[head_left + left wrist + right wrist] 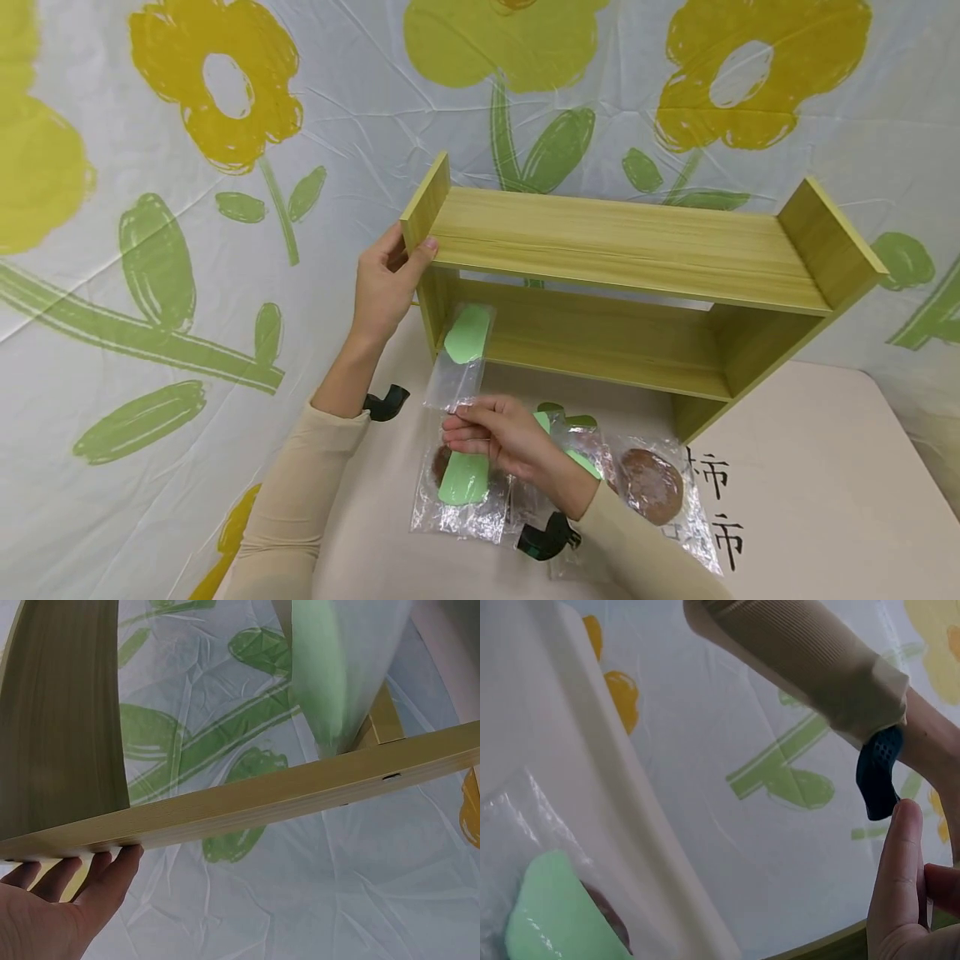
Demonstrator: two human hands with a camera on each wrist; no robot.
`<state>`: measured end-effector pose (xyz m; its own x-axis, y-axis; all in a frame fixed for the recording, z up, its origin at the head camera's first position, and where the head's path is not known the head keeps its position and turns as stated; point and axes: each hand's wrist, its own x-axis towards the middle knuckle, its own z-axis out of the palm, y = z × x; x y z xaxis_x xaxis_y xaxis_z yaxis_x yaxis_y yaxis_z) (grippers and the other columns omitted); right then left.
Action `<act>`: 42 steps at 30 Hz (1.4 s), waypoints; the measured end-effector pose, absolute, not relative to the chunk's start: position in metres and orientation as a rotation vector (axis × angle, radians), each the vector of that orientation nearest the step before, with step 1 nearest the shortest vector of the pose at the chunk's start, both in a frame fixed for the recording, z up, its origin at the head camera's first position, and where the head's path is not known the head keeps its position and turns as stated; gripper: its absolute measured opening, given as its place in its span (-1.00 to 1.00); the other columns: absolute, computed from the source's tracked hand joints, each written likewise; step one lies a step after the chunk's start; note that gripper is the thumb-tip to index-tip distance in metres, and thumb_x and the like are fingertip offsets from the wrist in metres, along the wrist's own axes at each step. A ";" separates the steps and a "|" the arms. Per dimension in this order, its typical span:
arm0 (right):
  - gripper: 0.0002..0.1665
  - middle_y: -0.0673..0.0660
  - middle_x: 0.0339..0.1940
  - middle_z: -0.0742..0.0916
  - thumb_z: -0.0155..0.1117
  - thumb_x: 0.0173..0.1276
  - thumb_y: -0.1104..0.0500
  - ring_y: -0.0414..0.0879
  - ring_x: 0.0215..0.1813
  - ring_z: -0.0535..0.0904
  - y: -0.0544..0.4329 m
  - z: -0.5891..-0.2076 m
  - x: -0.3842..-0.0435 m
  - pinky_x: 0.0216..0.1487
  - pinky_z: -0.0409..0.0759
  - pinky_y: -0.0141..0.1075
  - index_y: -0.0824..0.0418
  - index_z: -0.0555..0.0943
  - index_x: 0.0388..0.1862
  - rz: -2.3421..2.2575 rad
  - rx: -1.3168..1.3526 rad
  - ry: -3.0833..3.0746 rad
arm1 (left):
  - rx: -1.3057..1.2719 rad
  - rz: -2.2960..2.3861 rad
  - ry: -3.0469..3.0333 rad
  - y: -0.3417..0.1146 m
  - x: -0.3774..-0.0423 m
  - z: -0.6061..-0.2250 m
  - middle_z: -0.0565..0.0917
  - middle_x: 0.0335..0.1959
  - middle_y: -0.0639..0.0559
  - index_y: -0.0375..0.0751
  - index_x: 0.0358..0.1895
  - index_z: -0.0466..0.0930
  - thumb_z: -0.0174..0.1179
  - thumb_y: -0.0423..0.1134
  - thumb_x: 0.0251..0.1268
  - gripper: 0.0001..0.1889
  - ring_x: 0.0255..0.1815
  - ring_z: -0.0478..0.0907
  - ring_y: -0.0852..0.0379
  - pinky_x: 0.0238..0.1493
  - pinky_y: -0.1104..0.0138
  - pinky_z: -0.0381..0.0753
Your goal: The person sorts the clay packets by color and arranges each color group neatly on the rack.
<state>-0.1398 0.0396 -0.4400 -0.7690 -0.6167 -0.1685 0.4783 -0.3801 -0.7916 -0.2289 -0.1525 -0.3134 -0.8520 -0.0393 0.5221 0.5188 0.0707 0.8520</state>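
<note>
My left hand [386, 287] holds the left side panel of a light wood-grain shelf [622, 242], thumb at the front edge. In the left wrist view the fingertips of that hand [56, 915] lie against the panel's edge. Between the thumb and fingers of my right hand [517, 450] the lower end of a clear plastic bag [455, 382] is pinched. A light green flat piece [468, 333] is inside this bag, whose upper end overlaps the left end of the lower shelf board [592, 342].
Several clear bags lie on the pale table [810, 467] below the shelf. One contains a light green piece [463, 481], another a brown round piece [651, 486]. Black characters [727, 542] show at the right. Behind the shelf hangs a flower-print cloth [337, 92].
</note>
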 end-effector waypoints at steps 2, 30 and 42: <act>-0.74 0.25 -0.27 0.78 0.09 0.52 0.40 0.01 -0.21 0.77 0.039 -0.438 -0.146 -0.10 0.68 -0.22 0.64 0.52 0.02 -2.172 -0.190 1.174 | -0.471 -1.827 -1.956 -0.151 -0.226 -0.310 0.66 0.11 -0.12 -0.19 0.32 0.56 0.27 -0.23 0.41 -0.56 0.09 0.60 -0.02 0.03 0.15 0.61; -0.55 0.26 -0.26 0.78 0.06 0.56 0.35 -0.02 -0.19 0.76 0.039 -0.431 -0.178 -0.06 0.66 -0.26 0.71 0.33 0.23 -2.224 -0.082 1.133 | -0.461 -1.837 -1.955 -0.151 -0.225 -0.308 0.64 0.13 -0.17 -0.24 0.34 0.53 0.25 -0.27 0.42 -0.55 0.12 0.59 -0.04 0.05 0.10 0.60; -0.66 0.31 -0.19 0.76 0.09 0.56 0.32 -0.01 -0.27 0.76 0.059 -0.437 -0.163 -0.18 0.70 -0.25 0.60 0.52 0.13 -2.110 -0.188 1.343 | -0.462 -1.849 -1.944 -0.151 -0.225 -0.308 0.66 0.12 -0.10 -0.11 0.31 0.58 0.29 -0.18 0.40 -0.56 0.11 0.60 -0.04 0.04 0.16 0.61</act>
<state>-0.1632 0.0586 -0.4370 -0.7957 -0.5706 -0.2035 0.4259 -0.2880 -0.8577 -0.2250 -0.1514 -0.3085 -0.8582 -0.0448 0.5113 0.5084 0.0623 0.8588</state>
